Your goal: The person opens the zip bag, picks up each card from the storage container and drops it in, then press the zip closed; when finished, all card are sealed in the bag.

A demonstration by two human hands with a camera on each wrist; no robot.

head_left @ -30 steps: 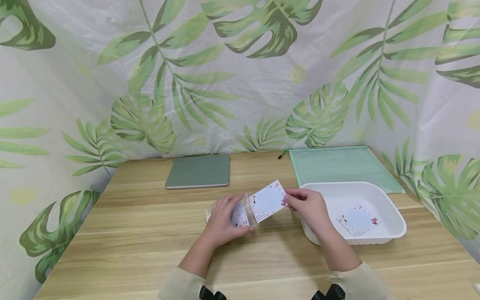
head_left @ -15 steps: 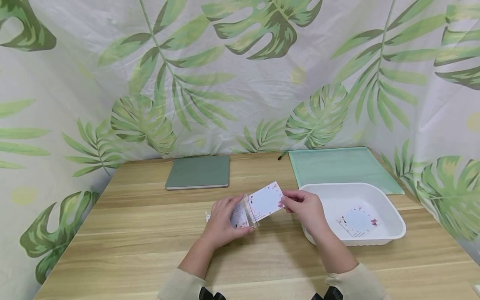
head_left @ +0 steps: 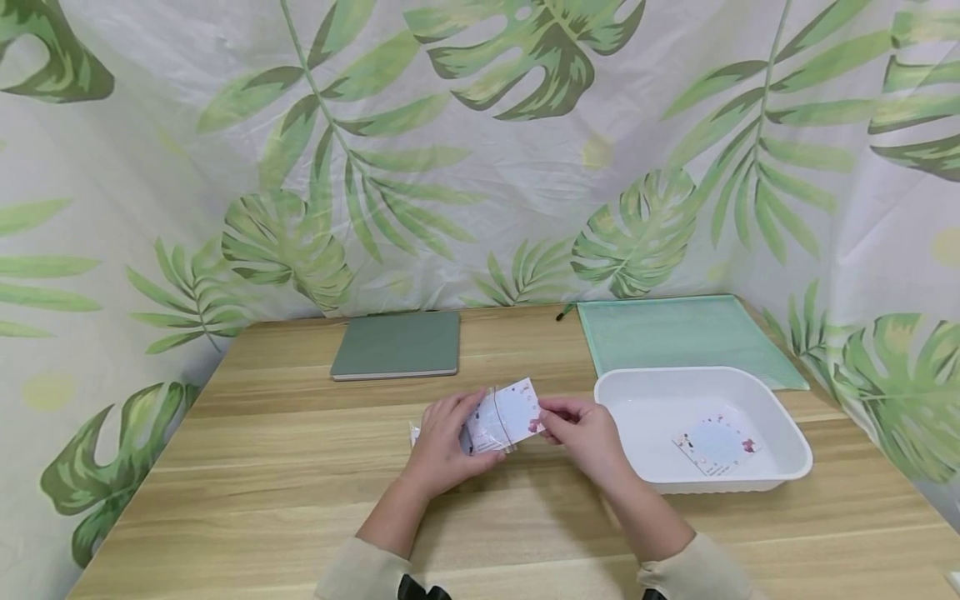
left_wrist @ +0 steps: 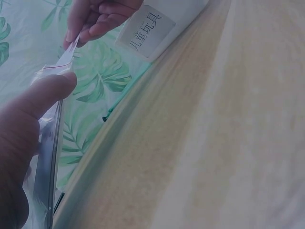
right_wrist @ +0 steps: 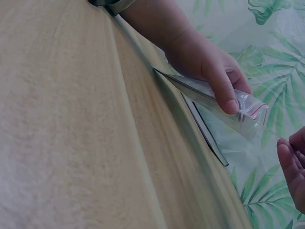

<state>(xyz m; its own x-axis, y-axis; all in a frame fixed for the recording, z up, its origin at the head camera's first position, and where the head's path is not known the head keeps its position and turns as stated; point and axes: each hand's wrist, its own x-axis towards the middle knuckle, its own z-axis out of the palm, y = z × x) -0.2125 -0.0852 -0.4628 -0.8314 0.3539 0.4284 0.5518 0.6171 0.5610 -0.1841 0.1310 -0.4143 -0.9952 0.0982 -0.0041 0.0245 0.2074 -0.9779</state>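
In the head view, my left hand (head_left: 442, 446) grips a small clear zip bag (right_wrist: 209, 102) of printed cards between thumb and fingers. My right hand (head_left: 588, 437) pinches the right edge of a white card (head_left: 519, 407) with a pale blue centre and small pink decorations. Much of this card lies inside the bag's mouth, its right end sticking out. From the right wrist, the bag's red zip line shows near the open end, tilted above the table. The left palm hides the bag's far end.
A white plastic basin (head_left: 720, 485) on the right holds a similar card (head_left: 714, 443); its outside carries a printed label (left_wrist: 147, 31). Behind it lies a mint-green zip pouch (head_left: 682, 333). A dark green notebook (head_left: 397, 346) rests at the back left, before a leaf-print cloth.
My right hand has moved left, sliding the card deeper into the zip bag, so less of it sticks out. My left hand has stayed nearly still.
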